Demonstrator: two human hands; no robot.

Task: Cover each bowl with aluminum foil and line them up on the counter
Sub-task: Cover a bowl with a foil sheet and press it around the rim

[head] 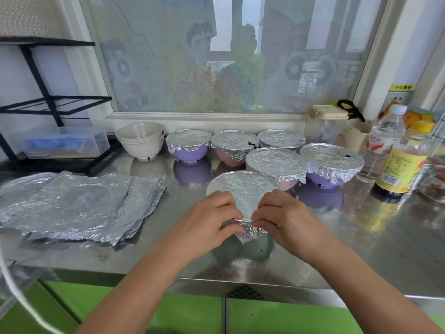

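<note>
We fold foil [240, 186] over the pale green bowl [265, 242].
Our left hand [207, 220] and right hand [286, 220] each pinch the foil's near edge, centre frame.

Left grip [207, 222], right grip [286, 220]: both pinched

1. At ten o'clock a black wire rack [51, 102] stands against the wall. A clear plastic box [65, 142] with something blue inside sits on its lowest shelf.
2. At twelve o'clock the window [216, 56] wears a faded cartoon film.
3. At two o'clock a clear container [328, 127] with a beige lid stands by the sill, with black-handled scissors [349, 107] just behind it.
4. At three o'clock a white-capped water bottle [382, 141] stands just beside a dark sauce bottle [402, 167] with a yellow label.
5. At six o'clock are green cabinet doors [192, 314].
</note>
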